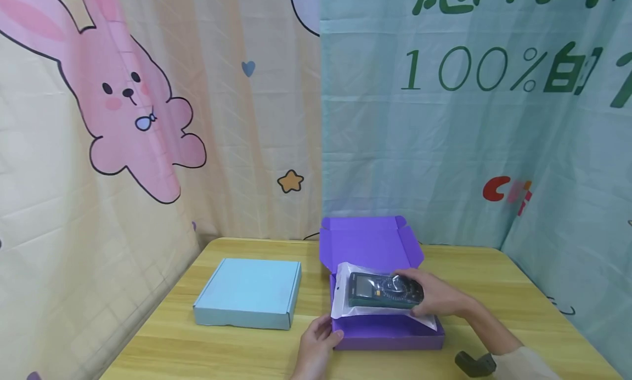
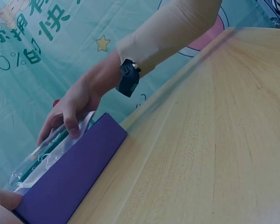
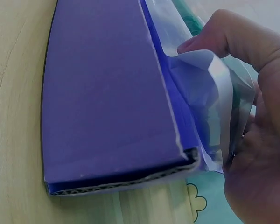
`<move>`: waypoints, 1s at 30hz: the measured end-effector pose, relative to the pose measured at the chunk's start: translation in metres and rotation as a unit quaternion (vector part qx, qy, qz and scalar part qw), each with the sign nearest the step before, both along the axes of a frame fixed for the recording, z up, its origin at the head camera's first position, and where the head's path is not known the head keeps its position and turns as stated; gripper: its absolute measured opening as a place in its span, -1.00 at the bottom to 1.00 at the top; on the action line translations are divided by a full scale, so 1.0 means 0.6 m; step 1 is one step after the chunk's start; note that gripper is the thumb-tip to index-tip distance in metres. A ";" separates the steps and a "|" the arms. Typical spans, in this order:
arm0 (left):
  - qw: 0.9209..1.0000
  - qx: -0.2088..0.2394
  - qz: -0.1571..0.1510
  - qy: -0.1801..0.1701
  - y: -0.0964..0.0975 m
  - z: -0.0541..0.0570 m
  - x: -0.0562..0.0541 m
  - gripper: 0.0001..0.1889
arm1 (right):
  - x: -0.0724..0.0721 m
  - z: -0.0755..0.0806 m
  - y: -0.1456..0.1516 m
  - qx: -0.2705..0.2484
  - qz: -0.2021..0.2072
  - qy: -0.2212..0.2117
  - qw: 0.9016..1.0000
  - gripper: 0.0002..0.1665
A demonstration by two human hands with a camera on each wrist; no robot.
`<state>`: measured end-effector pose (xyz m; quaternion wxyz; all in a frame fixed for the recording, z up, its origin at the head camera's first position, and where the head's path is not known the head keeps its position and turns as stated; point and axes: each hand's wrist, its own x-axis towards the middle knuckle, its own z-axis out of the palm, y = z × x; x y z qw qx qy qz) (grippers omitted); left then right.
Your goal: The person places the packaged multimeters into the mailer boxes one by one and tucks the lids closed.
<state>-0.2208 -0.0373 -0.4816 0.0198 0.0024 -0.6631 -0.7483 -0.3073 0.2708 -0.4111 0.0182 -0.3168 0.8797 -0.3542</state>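
Observation:
A dark multimeter (image 1: 384, 290) in a clear-and-white plastic bag (image 1: 342, 308) lies tilted over the open purple box (image 1: 390, 342). My right hand (image 1: 439, 295) grips the multimeter's right end through the bag, fingers over the far side and thumb on the near side. In the right wrist view, the bag's crumpled end (image 3: 196, 70) bulges beside that thumb, along the purple box wall (image 3: 102, 93). My left hand (image 1: 317, 341) holds the box at its front left corner, with the thumb at the front wall. The left wrist view shows only part of this hand (image 2: 4, 203).
The purple lid (image 1: 370, 240) stands raised behind the box. To the left, a light blue box (image 1: 249, 292) lies closed on the wooden table (image 1: 163, 347). Printed curtains (image 1: 257, 122) hang behind and beside the table. A dark device (image 1: 475, 363) sits at my right wrist.

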 end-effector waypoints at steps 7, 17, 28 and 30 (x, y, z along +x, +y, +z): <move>1.000 0.005 0.009 0.014 0.000 -0.001 0.000 -0.44 | -0.005 -0.008 -0.004 0.018 0.007 -0.009 1.000 0.08; 1.000 0.006 0.007 0.006 0.001 0.001 0.001 -0.42 | -0.002 -0.012 -0.006 0.028 0.021 -0.059 0.998 0.10; 0.999 0.032 -0.005 0.002 -0.001 0.003 0.003 -0.37 | 0.000 -0.026 -0.028 0.077 0.021 0.009 0.997 0.04; 1.000 0.031 -0.005 0.000 -0.001 0.002 0.002 -0.38 | 0.001 -0.029 -0.030 0.077 0.018 0.012 0.997 0.02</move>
